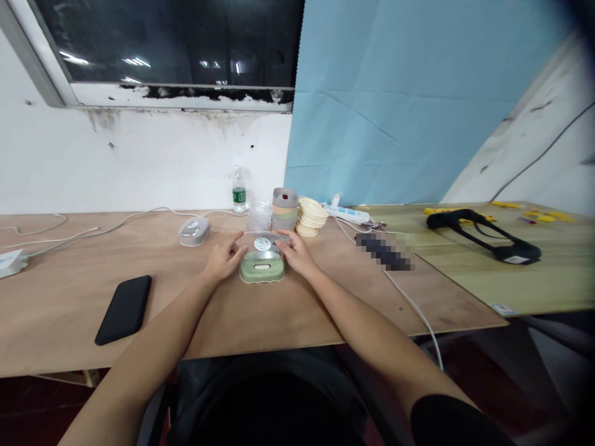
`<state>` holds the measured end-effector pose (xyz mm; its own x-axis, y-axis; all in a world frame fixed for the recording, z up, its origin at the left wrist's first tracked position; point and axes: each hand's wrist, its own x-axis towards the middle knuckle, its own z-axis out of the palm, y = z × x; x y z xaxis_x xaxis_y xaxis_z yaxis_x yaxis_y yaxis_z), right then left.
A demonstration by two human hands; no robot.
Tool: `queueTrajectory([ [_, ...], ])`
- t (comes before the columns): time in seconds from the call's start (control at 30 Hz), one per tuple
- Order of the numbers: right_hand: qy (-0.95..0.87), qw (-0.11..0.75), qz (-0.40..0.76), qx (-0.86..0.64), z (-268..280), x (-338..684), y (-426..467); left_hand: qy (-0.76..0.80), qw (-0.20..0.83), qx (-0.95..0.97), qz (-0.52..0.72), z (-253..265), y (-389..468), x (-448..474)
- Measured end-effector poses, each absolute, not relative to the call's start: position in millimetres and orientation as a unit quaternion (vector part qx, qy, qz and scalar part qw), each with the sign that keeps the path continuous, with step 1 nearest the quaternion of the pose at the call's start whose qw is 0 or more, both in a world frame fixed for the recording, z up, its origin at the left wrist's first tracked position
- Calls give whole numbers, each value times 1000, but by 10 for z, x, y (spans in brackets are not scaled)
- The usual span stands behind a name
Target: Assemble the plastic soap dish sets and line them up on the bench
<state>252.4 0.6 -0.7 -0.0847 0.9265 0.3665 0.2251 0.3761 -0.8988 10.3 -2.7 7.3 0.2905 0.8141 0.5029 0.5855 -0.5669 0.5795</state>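
A small green box with a pale slot in its front stands on the brown table before me. Over its far part is a clear plastic lid carrying a round white sticker; whether it is seated cannot be made out. My left hand grips the lid's left side, thumb and forefinger bent round the edge. At its right side, my right hand holds it likewise, with the thumb on top near the sticker. Just behind are stacked clear lids, stacked grey, peach and green parts and a leaning stack of cream-coloured parts.
A grey box with a clear lid sits left of my hands. Nearer lies a black phone. A water bottle stands by the wall. To the right are a power strip, white cables and a black strap-like frame.
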Motion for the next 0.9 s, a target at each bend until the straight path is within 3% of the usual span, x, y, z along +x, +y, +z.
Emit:
queueTrajectory([
  [0.37,-672,393,411,-474,26,2588,51,442,141,806,367,81,-38,105],
  [0.9,-707,349,383,-482,-81,2660,94,467,118,828,285,57,7,70],
])
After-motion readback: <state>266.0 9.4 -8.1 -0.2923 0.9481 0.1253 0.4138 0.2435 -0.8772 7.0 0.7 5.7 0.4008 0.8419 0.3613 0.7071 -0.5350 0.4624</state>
